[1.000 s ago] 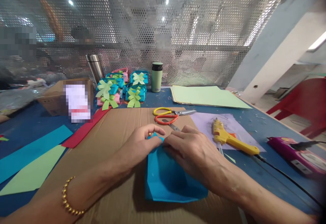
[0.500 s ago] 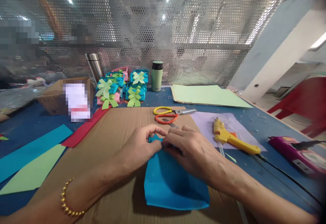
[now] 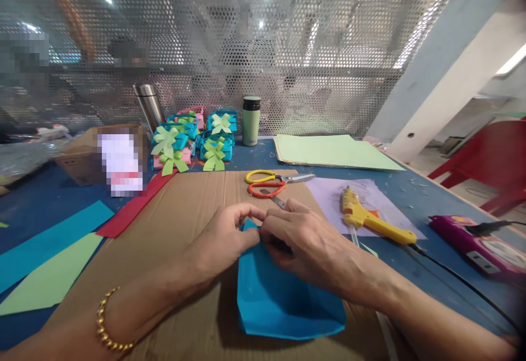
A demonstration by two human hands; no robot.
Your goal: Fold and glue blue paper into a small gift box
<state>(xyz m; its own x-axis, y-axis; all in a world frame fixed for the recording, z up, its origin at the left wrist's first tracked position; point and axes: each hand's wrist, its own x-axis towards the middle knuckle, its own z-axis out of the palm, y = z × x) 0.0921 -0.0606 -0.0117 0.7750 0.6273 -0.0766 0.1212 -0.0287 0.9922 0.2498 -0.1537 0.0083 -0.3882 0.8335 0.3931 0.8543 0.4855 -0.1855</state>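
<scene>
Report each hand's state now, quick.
Left hand: closed, fingertips pinching the top edge of the blue paper.
Right hand: closed, pinching the same edge beside the left.

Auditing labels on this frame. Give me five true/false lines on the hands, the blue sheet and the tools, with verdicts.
1. The left hand and right hand both pinch the far edge of the blue sheet. True.
2. The blue sheet lies on the cardboard. True.
3. The scissors are in the right hand. False: they lie on the cardboard beyond the hands, untouched.
4. The yellow glue gun lies to the right of the hands. True.
5. The green flask lies on its side. False: it stands upright.
</scene>
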